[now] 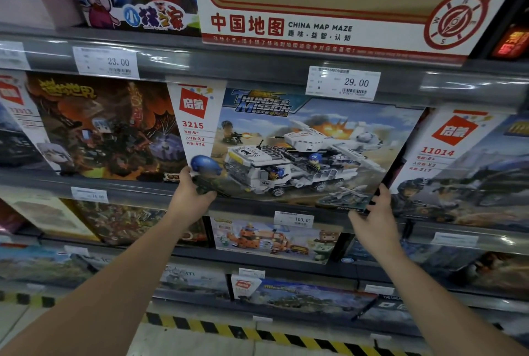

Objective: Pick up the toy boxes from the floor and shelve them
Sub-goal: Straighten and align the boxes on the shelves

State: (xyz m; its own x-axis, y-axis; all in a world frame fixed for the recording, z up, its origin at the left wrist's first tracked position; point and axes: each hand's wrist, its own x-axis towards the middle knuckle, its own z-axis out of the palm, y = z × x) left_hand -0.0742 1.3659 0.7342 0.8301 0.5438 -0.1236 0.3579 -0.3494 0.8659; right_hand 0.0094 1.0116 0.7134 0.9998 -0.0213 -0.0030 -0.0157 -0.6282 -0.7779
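Observation:
A large toy box (pixel 300 149) marked "Thunder Mission 3215", showing a white truck and aircraft, stands face out in the middle shelf row. My left hand (pixel 192 194) grips its lower left corner, thumb on the front. My right hand (pixel 377 214) holds its lower right corner, fingers along the edge. The box's top edge is tucked under the grey shelf rail (pixel 257 69) above.
A dark dragon-themed box (pixel 103 126) stands to its left and box 11014 (pixel 463 166) to its right. A "China Map Maze" box (pixel 337 0) sits on the shelf above. More boxes fill the lower shelves (pixel 272 238). Yellow-black hazard tape (pixel 257 330) runs along the floor.

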